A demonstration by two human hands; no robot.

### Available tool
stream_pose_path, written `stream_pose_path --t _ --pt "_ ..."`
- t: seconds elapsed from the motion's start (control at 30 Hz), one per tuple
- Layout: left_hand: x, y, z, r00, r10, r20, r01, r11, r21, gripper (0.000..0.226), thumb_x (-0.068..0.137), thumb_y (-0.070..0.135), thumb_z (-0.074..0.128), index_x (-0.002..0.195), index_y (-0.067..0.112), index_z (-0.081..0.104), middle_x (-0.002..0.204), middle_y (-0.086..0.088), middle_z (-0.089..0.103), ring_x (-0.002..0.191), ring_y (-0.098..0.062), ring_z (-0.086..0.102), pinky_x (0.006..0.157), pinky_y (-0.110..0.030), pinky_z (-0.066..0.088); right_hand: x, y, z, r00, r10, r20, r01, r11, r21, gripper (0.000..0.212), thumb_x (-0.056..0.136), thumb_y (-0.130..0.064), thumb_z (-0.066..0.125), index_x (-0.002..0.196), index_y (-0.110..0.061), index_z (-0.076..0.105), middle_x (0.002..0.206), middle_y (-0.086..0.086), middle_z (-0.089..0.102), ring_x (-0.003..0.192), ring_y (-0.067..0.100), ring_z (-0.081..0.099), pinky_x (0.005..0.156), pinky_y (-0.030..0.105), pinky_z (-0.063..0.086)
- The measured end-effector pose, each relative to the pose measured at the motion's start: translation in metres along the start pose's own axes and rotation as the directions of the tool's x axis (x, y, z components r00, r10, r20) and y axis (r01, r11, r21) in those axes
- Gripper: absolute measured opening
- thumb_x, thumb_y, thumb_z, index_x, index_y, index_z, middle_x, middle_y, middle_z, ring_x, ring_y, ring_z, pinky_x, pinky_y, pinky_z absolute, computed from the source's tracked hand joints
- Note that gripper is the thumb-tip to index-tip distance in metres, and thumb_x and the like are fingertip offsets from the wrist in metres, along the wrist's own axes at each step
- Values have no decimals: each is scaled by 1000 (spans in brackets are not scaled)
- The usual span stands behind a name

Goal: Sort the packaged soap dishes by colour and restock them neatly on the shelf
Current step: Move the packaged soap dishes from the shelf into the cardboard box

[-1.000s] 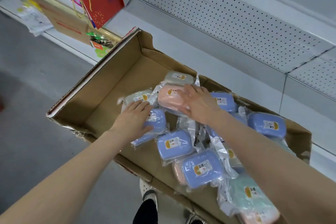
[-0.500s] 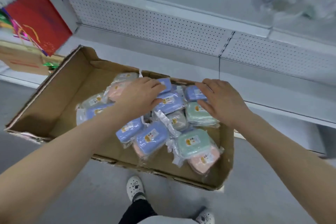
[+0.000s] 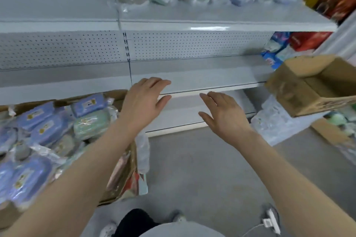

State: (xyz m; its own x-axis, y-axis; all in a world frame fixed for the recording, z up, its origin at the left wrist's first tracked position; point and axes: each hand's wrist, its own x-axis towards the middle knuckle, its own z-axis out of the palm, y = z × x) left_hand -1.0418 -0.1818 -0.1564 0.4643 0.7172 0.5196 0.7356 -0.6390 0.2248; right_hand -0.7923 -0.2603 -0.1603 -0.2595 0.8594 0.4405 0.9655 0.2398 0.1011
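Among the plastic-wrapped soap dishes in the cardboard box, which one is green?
The mint-green wrapped soap dish beside the left forearm, next to a blue one; its neighbours are blue or grey.

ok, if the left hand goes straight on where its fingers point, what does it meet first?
Probably the front edge of the middle shelf: the left hand is open and points at it, with nothing between. Depth is unclear, so it could pass just above.

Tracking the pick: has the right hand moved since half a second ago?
Yes. The right hand moved rightward, off the cardboard box, past its edge.
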Motion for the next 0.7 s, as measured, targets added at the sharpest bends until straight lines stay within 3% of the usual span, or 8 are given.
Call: stream_pose_path --t 0.17,0.33,0.47,0.7 --pt "43 46 38 997 39 62 -36 998 -43 38 91 33 62 126 17 61 118 -4 63 99 -30 59 79 -41 51 -17 68 6 998 61 12 -61 998 -15 50 93 -39 46 125 -5 63 116 15 65 104 34 62 90 40 50" --pt "89 42 67 995 36 88 -34 999 -30 41 87 31 66 125 16 61 115 -4 63 95 -30 60 76 -41 52 22 113 30 998 63 23 -63 998 7 51 93 -39 45 128 -5 60 117 14 63 105 34 61 91 42 50" --pt "142 5 75 1000 -5 14 4 999 50 44 83 28 72 124 15 62 116 -4 62 98 -31 59 78 -41 52 94 141 55 1000 -2 -4 2 1000 15 51 94 -39 44 128 -5 60 117 13 63 103 34 62 90 43 50" --pt "261 -118 62 973 -183 -143 213 951 227 60 83 32 71 134 8 52 133 -15 51 119 -38 47 102 -47 41 257 165 81 989 -108 -102 115 992 60 51 95 -40 44 130 -6 57 119 13 62 106 33 60 93 43 48"
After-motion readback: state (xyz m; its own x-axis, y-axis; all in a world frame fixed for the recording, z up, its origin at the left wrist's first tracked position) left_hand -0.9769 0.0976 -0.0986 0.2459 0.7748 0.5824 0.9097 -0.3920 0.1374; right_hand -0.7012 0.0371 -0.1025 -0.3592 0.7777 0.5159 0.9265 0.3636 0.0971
